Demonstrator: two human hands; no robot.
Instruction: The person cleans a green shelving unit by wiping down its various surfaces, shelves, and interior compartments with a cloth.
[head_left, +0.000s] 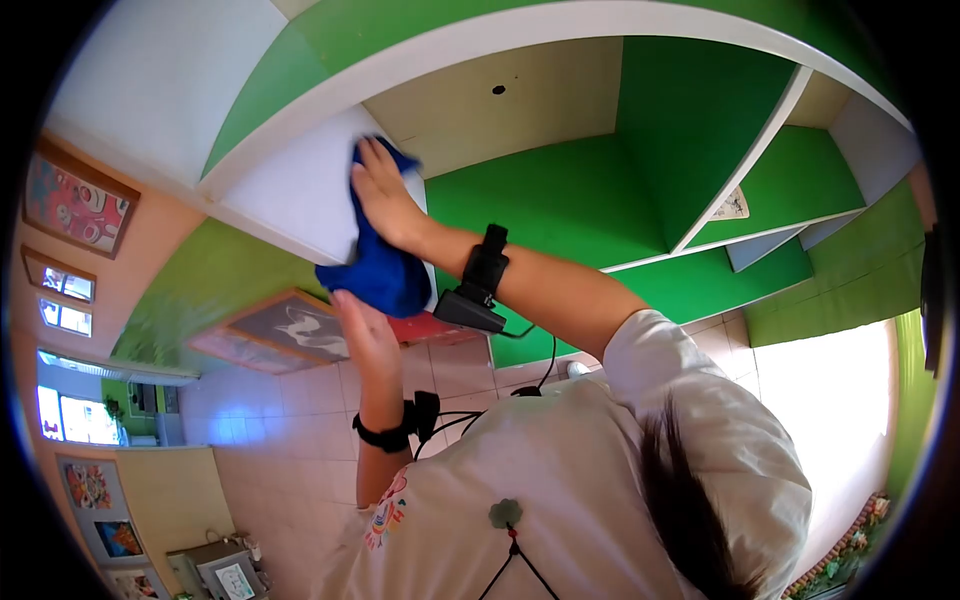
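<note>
A blue cloth (385, 275) lies partly against a white shelf panel (290, 190) and hangs over its lower edge. My right hand (385, 195) presses the upper part of the cloth to the panel, its fingers stretched along it and slightly blurred. Just below, my left hand (365, 330) is raised to the bottom edge of the cloth. Its palm shows, but the cloth and blur obscure its fingers, so their grip is unclear. Both wrists wear black straps with cables.
A green and white shelf unit (550, 210) with several compartments surrounds my right arm. Beneath it, a framed picture (290, 330) leans above the tiled floor (270, 420). More framed pictures (80, 195) hang on the left wall. A grey machine (225, 575) stands at lower left.
</note>
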